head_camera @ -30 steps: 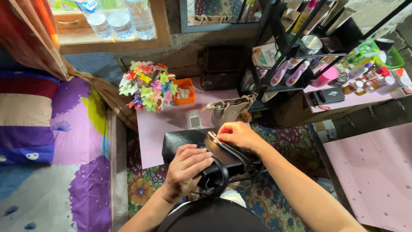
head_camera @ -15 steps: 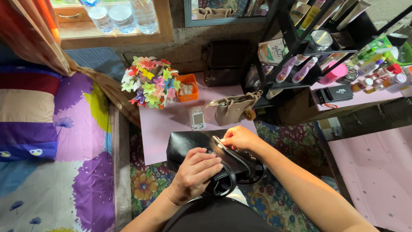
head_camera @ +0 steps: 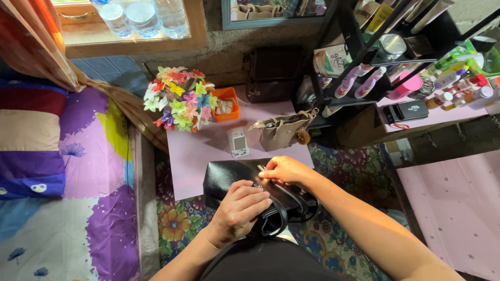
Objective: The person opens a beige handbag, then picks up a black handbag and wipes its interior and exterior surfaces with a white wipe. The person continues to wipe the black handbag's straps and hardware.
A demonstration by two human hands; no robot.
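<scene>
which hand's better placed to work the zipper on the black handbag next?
Right, probably. The right hand pinches at the metal zipper on top of the black handbag; the left hand grips the bag's near side, steadying it.

looking down on a black handbag (head_camera: 229,179) propped at the edge of a low pink table (head_camera: 198,156). left hand (head_camera: 240,208) gripping the near side of the bag over its straps, right hand (head_camera: 284,169) pinching at the top opening. just behind, a small beige bag (head_camera: 281,134), a white gadget (head_camera: 238,141), an orange basket (head_camera: 227,105) and a bunch of paper flowers (head_camera: 179,104). black shelf (head_camera: 359,47) of bottles at right, patterned bed (head_camera: 67,182) at left
</scene>
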